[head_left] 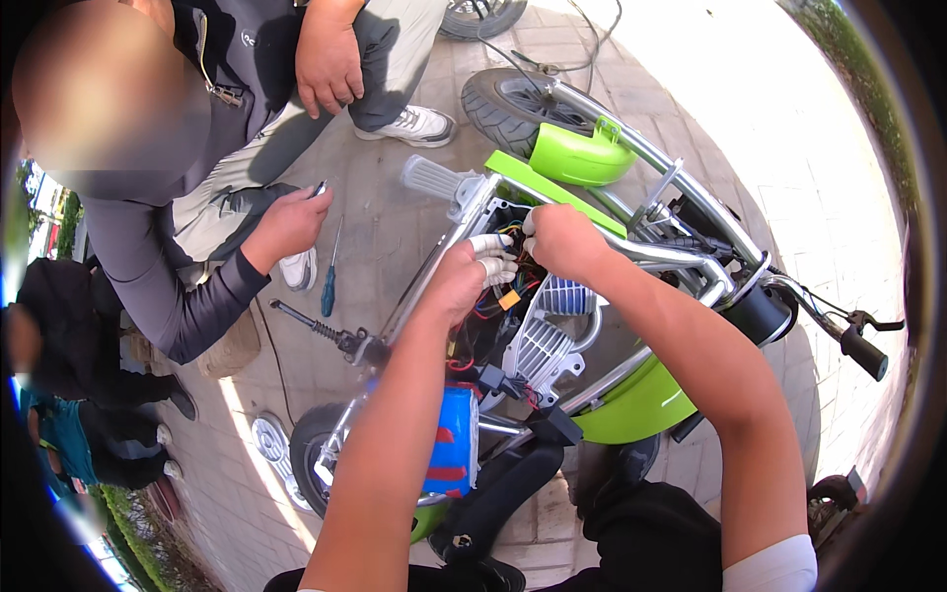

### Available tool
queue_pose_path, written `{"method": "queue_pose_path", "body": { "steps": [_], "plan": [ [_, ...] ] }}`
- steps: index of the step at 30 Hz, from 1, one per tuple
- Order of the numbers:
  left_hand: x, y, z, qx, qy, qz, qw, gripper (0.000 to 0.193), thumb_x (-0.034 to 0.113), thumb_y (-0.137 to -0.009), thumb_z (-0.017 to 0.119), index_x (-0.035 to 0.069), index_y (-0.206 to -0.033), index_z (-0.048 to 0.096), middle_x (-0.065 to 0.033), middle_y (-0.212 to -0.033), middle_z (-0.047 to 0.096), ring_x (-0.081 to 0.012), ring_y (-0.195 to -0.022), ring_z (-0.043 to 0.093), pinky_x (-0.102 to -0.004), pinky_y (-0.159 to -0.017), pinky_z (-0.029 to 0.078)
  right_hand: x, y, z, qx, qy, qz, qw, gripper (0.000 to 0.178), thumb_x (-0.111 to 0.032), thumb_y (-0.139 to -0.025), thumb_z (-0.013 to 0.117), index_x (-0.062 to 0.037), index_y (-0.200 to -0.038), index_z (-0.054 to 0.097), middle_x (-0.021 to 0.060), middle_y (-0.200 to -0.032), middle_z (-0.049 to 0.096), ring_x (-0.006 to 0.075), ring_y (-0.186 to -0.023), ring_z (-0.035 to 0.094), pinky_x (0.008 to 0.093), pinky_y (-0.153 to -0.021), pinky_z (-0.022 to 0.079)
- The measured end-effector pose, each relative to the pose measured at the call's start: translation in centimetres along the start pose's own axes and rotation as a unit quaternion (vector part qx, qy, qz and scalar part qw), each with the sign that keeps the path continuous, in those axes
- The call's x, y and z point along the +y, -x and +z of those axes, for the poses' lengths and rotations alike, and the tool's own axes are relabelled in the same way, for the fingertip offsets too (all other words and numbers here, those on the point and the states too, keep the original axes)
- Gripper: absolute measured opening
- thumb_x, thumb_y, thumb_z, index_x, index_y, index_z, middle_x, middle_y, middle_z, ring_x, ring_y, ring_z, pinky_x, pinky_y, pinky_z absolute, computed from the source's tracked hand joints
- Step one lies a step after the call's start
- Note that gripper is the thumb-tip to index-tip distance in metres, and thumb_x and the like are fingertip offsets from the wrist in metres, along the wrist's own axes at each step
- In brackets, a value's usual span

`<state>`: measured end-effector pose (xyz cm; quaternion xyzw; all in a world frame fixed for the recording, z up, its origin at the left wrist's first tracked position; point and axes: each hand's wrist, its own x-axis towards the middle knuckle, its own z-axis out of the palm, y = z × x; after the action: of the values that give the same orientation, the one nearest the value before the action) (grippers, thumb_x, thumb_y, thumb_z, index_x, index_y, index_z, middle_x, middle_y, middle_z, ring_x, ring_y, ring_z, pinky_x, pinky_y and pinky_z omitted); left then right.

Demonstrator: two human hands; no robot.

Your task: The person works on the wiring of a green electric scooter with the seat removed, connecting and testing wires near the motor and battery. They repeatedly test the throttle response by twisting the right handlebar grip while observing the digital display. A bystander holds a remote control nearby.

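A small electric motorbike with a bright green frame panel (557,192) lies tipped over in front of me. Its frame is open in the middle, showing a bundle of coloured wires (521,259). My left hand (469,276), its fingertips wrapped in white, is closed on wires at the near left of that opening. From the right, my right hand (564,243) reaches over and pinches wires there too, its fingertips also white-covered. What exactly sits between the fingers is mostly hidden. A yellow connector (508,299) hangs just below my left fingers.
At the left a person crouches, a small dark object in one hand (291,225). A screwdriver (328,286) lies on the paving beside them. A blue wrapped battery pack (454,439) is beside my left forearm. The handlebar (858,345) sticks out right; a shock absorber (321,328) juts left.
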<state>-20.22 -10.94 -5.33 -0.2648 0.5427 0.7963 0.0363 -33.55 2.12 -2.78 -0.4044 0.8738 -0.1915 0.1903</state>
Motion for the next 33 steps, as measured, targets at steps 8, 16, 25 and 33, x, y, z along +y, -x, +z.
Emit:
{"method": "queue_pose_path", "body": {
  "steps": [8, 16, 25, 33],
  "plan": [
    [-0.1, -0.3, -0.1, -0.053, -0.011, 0.011, 0.998, 0.033, -0.006, -0.092, 0.055, -0.001, -0.125, 0.058, -0.0094, -0.116, 0.064, -0.0173, -0.107, 0.063, -0.0283, -0.093, 0.051, 0.1, -2.7, -0.2, 0.000, -0.154, 0.023, 0.988, 0.020, -0.012, -0.077, 0.073, 0.0023, -0.091, 0.072, 0.0247, -0.087, 0.070, 0.0369, -0.085, 0.069, 0.0413, -0.079, 0.054],
    [-0.7, -0.8, -0.7, -0.016, -0.049, 0.010, 0.999, 0.034, -0.007, -0.095, 0.047, -0.001, -0.126, 0.059, -0.0114, -0.117, 0.065, -0.0169, -0.104, 0.066, -0.0284, -0.092, 0.053, -1.8, -2.1, -2.3, -0.099, -0.229, 0.045, 0.967, 0.016, -0.005, -0.081, 0.069, 0.0059, -0.094, 0.068, 0.0132, -0.074, 0.067, 0.0145, -0.058, 0.064, 0.0297, -0.051, 0.052],
    [-0.6, -0.8, 0.8, 0.046, -0.076, 0.003, 0.996, 0.031, -0.004, -0.098, 0.043, -0.002, -0.125, 0.057, -0.0120, -0.110, 0.065, -0.0180, -0.094, 0.067, -0.0285, -0.081, 0.056, -0.2, -2.6, -2.4, -0.171, -0.297, 0.041, 0.939, 0.021, 0.002, -0.085, 0.063, 0.0071, -0.105, 0.066, 0.0111, -0.081, 0.068, 0.0178, -0.065, 0.066, 0.0288, -0.061, 0.055],
    [-0.1, -0.3, 1.1, 0.056, -0.078, 0.037, 0.995, 0.027, 0.001, -0.101, 0.043, 0.001, -0.128, 0.049, -0.0140, -0.108, 0.064, -0.0183, -0.086, 0.068, -0.0305, -0.075, 0.056, -0.8, -1.5, -1.2, -0.145, -0.384, 0.075, 0.909, 0.025, 0.000, -0.094, 0.050, 0.0096, -0.116, 0.056, 0.0165, -0.088, 0.068, 0.0217, -0.068, 0.067, 0.0331, -0.059, 0.058]
  ]
}}
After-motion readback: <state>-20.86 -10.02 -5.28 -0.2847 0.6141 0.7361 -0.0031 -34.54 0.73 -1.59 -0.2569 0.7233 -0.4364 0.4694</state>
